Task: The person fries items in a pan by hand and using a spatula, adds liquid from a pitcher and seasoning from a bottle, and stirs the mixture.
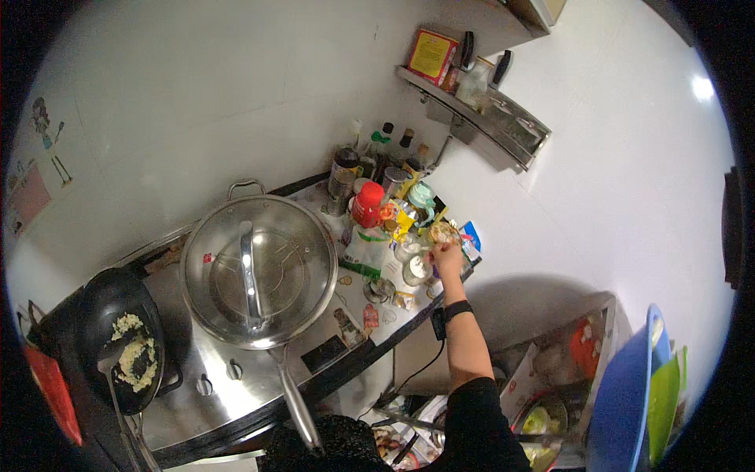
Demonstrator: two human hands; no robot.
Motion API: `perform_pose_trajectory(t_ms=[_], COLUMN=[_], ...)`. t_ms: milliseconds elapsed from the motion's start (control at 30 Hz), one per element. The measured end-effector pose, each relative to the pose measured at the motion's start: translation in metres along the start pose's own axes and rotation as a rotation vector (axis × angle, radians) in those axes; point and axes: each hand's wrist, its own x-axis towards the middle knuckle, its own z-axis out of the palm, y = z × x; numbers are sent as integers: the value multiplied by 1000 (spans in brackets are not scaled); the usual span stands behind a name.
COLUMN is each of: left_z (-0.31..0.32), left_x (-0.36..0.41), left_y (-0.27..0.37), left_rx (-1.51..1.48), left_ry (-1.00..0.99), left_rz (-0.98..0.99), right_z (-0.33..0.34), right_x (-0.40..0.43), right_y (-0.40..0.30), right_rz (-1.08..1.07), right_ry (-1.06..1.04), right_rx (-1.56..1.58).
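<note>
My right hand (447,259) reaches to the counter's right end, fingers bent down among small jars; whether it grips something is hidden. Beside it stand a glass jar of white powder (417,268) and a jar with a patterned lid (443,233). Left of these lie a white and green plastic bag (367,251) and a red-capped container (368,204). My left hand is out of view. A large steel pan with a glass lid (259,271) sits on the stove. Further left, a black wok (97,318) holds scrambled egg (138,360) and a metal spatula (112,366).
Sauce bottles (383,150) stand against the wall behind the jars. A metal wall rack (472,115) holds a yellow and red box (432,56). A blue plastic basin (622,389) is at the lower right. The steel pan's handle (298,407) juts over the counter edge.
</note>
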Motion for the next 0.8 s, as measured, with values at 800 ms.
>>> perform_pose_trajectory(t_ms=[800], left_z=[14], left_x=[13], left_y=[-39], left_rx=[-159], left_ry=[-433], left_rz=[-51], right_z=[-115], right_x=[-196], right_y=[-201], right_rz=[89], right_ry=[-437], right_rx=[431])
